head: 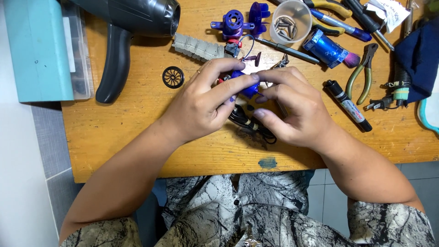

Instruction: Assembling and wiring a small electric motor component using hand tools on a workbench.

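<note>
We see two bare hands meeting over a wooden table [119,137], both pinching one small blue plastic part [246,87]. Left hand [201,107] is curled narrow, thumb and forefinger on the part's left side; right hand [292,107] is curled too, fingertips on its right side. The part sits mid-table, just above a black cord [256,128] that runs under both hands.

Counts, as far as we can tell: 1 black hair dryer [132,27] top left, w/ 1 round black grille [173,77] lying near its handle. 1 grey ribbed strip [196,47]. 2 more blue plastic pieces [240,22] above the hands. 1 clear plastic cup [290,20] w/ metal bits inside, number not clear. 1 blue-handled brush [331,51] w/ pink-purple bristles. 1 pair of pliers [363,73], green grips. 1 black marker [348,105], w/ a white-and-red label band along its barrel. 1 plug [377,104] at right.

Packages & labels: 1 teal box [39,50] far left, rectangular, w/ a clear compartment case beside it. 1 white paper packet [384,11] top right, printed in black. 1 blue paint smudge [267,163] at the table's near edge.
</note>
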